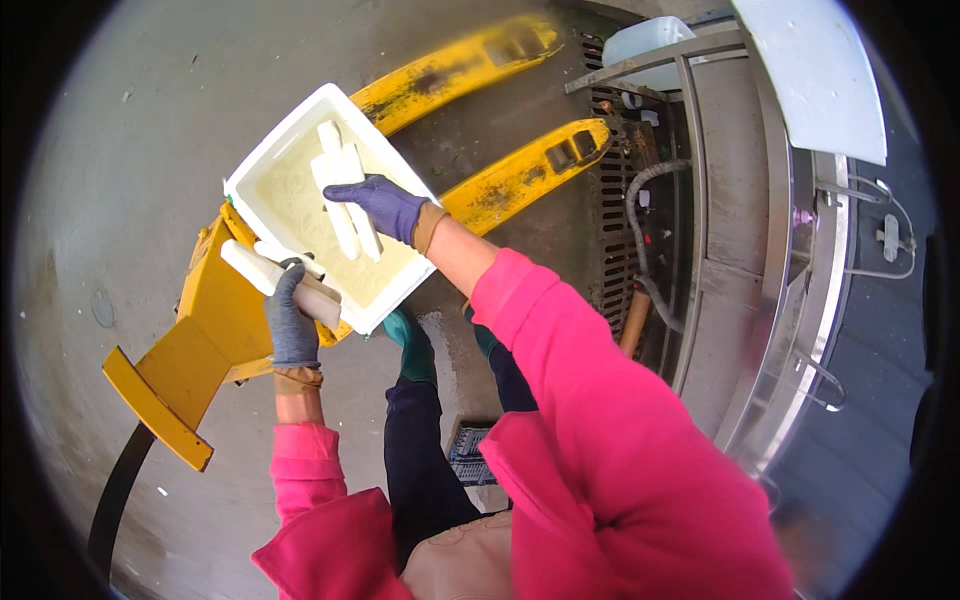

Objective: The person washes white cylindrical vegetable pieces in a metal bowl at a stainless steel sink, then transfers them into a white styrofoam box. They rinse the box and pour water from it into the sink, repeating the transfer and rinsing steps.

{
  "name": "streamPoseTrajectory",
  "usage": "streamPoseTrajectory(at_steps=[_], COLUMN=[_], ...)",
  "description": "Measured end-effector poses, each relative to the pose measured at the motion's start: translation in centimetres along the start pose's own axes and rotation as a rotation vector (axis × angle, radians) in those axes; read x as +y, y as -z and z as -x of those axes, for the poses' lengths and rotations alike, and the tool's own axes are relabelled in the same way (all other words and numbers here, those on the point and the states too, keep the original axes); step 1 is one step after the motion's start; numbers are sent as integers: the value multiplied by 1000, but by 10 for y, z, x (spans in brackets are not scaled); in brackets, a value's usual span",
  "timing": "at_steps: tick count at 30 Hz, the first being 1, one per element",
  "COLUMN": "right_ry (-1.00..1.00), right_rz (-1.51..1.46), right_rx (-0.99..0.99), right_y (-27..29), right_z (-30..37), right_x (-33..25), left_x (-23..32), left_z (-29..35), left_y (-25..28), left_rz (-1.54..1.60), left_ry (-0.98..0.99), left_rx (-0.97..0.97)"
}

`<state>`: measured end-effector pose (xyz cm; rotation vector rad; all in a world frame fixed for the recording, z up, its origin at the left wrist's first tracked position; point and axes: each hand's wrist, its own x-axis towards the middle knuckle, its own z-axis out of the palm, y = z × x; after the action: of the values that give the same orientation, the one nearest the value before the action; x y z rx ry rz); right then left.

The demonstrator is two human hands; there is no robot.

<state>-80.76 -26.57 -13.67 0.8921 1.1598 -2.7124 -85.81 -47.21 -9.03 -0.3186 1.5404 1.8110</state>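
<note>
A white rectangular tub point(402, 296) holds cloudy, pale liquid. Over it, my right hand point(382, 206), in a purple glove, is closed around several long white sticks point(345, 228) that look like peeled root vegetable; their exact kind does not show. Beside the tub's near left edge, my left hand point(290, 320), in a grey glove with dark fingertips, grips a small bunch of similar white sticks point(250, 266). Those lie slanted across the rim, their lower ends sticking out past the fingers.
The tub rests on a yellow pallet jack point(225, 310), whose two forks point(520, 180) stretch away to the upper right. Along the right stand a metal frame point(725, 250), a ribbed hose point(637, 230) and a floor grate point(612, 240). A dark crate point(470, 455) sits by my feet.
</note>
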Motion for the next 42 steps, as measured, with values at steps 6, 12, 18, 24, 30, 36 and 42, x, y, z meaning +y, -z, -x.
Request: streamPoseTrajectory(at_steps=[6, 12, 18, 24, 30, 36, 42], right_ry=[241, 575, 752, 456, 54, 639, 985], right_rz=[-316, -31, -36, -89, 383, -458, -579], right_rx=[-98, 181, 588, 1382, 1579, 1123, 760], right_y=[24, 98, 188, 410, 497, 515, 524], right_z=[124, 384, 691, 847, 894, 934, 941], right_x=[-137, -233, -183, -59, 36, 38, 14], left_x=[50, 78, 60, -38, -204, -396, -481], left_z=[7, 45, 167, 316, 469, 537, 560], left_y=[-44, -106, -235, -495, -657, -698, -693], left_rz=[-34, -98, -197, -372, -569, -921, -1275], left_ry=[30, -1, 6, 79, 385, 594, 521], left_rx=[-185, -422, -751, -1118, -1511, -1478, -1329])
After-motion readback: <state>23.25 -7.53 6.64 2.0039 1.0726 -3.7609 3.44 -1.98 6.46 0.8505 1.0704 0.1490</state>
